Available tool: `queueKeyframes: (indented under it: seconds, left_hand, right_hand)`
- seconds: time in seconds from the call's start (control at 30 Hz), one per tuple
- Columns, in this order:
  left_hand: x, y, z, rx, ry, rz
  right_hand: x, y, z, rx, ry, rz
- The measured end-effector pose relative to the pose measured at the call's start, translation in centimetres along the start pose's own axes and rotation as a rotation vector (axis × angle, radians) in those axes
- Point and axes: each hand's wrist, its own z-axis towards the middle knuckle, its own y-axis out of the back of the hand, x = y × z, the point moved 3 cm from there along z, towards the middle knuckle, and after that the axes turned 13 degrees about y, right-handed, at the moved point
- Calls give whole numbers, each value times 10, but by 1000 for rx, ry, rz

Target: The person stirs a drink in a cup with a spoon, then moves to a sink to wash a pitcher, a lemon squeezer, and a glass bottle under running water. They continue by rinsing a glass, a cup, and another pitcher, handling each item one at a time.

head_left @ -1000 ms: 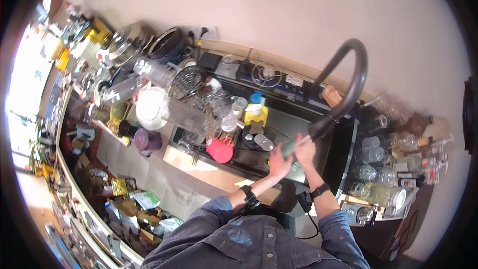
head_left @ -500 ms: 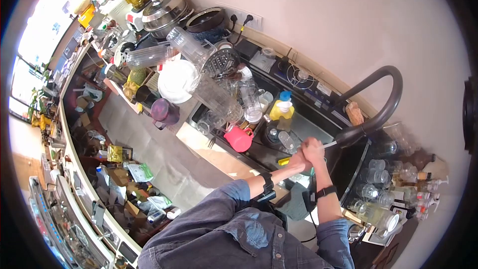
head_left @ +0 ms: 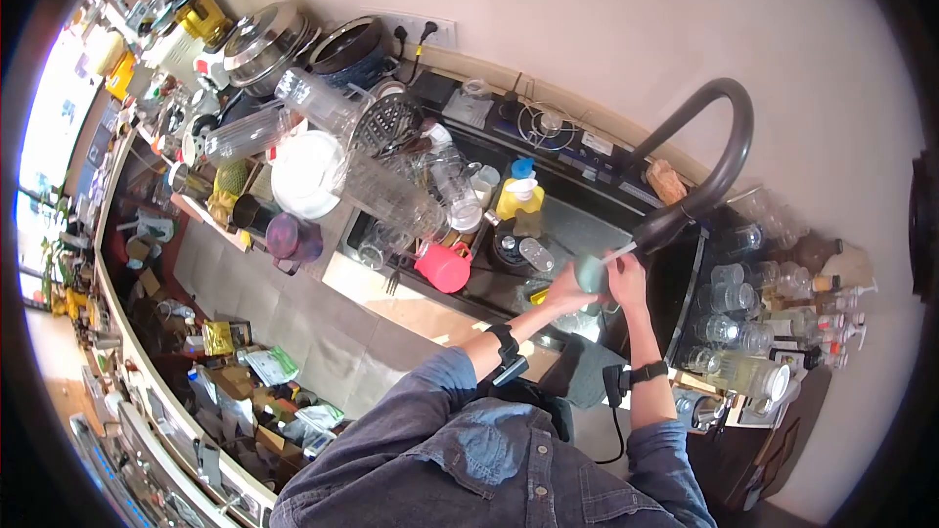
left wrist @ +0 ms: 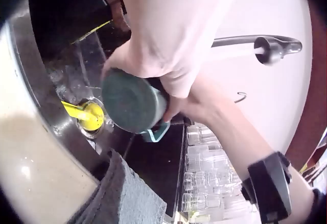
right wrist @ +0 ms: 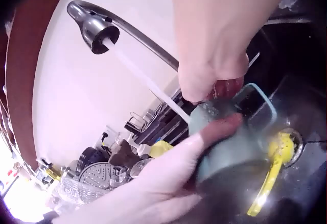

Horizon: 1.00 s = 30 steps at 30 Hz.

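Both hands gripping mug, now raised under water stream

Mug under faucet, above sink

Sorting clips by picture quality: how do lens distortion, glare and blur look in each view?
Head view: strong fisheye with a dark round border, window glare at left. Left wrist view: the mug fairly sharp, the near forearm washed out. Right wrist view: the wall overexposed, the left hand soft.
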Motion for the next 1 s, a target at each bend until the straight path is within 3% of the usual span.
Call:
queueKeyframes:
  seconds: [0.03, 0.1, 0.17, 0.2, 0.23, 0.3, 0.37, 0.4, 0.43, 0.5, 0.6, 0.63, 0.73, 0.77, 0.83, 0.93, 1.0]
  left_hand:
    - [2, -3, 4, 99, 41, -145]
    - [7, -12, 18, 300, 132, -431]
    - [25, -36, 41, 474, 400, -781]
    - [19, -41, 41, 606, 412, -960]
    - [1, -35, 33, 739, 425, -1139]
    - [-8, -29, 29, 654, 590, -1197]
    - [-10, -31, 29, 608, 622, -1314]
    - [-9, -32, 30, 588, 653, -1385]
    - [-10, -31, 30, 618, 637, -1416]
    - [-8, -28, 19, 519, 652, -1398]
    - [16, -32, 25, 590, 548, -1411]
    - [10, -21, 10, 639, 600, -1351]
    - [19, -8, 8, 619, 560, -1343]
    - [34, -6, 18, 600, 547, -1269]
    - [22, 2, 2, 699, 656, -1355]
    - [19, 2, -3, 923, 713, -1334]
    - [16, 0, -4, 906, 735, -1327]
  right_hand:
    - [2, 7, -8, -53, 93, -34]
    - [-14, 8, -25, -75, -109, 280]
    - [-29, 9, -41, -106, -306, 597]
    - [-1, 19, -45, -81, -399, 801]
    - [7, 18, -48, -120, -350, 852]
    - [7, 4, -48, -169, -83, 616]
    - [27, 10, -44, -56, -32, 315]
    - [29, 5, -42, -162, 84, 209]
    - [32, -1, -39, -185, 131, 127]
    - [40, -9, -33, -230, 219, -40]
    - [54, -17, -20, -172, 163, -52]
    - [48, -25, -14, -153, 135, -27]
    - [31, -44, -2, 104, -91, 137]
    - [34, -39, 1, 197, -227, 320]
    - [6, -61, 4, 167, -172, 806]
    - [-21, -82, -7, -178, -383, 820]
    - [-20, -77, -20, -120, -569, 1011]
